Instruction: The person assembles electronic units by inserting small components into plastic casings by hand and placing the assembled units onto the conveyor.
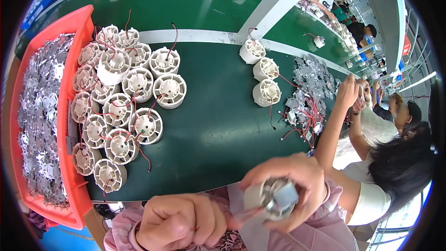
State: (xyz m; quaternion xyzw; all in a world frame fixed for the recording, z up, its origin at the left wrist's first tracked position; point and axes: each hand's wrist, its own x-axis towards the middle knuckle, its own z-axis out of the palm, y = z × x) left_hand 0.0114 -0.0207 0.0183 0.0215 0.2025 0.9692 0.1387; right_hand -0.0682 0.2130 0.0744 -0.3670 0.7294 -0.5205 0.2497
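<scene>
My right hand [302, 174] is wrapped round a white round plastic housing [253, 198], tilted so its inside shows. A square silvery metal piece [285, 195] sits in its opening. Beside it, my left hand [183, 221] is closed in a loose fist with the fingers curled. A blurred red wire [251, 214] runs between the housing and the left hand's fingertips; whether they pinch it, I cannot tell. Both hands are at the near edge of the dark green table [209, 135]. On its left stand several white housings [138, 81] with red wires.
A red bin [76, 172] full of thin metal plates [42, 121] stands at the left. Three housings [266, 93] form a row near a pile of metal plates and red-wired parts [306, 102]. A green conveyor [204, 0] runs behind. A co-worker [367, 181] sits close on my right.
</scene>
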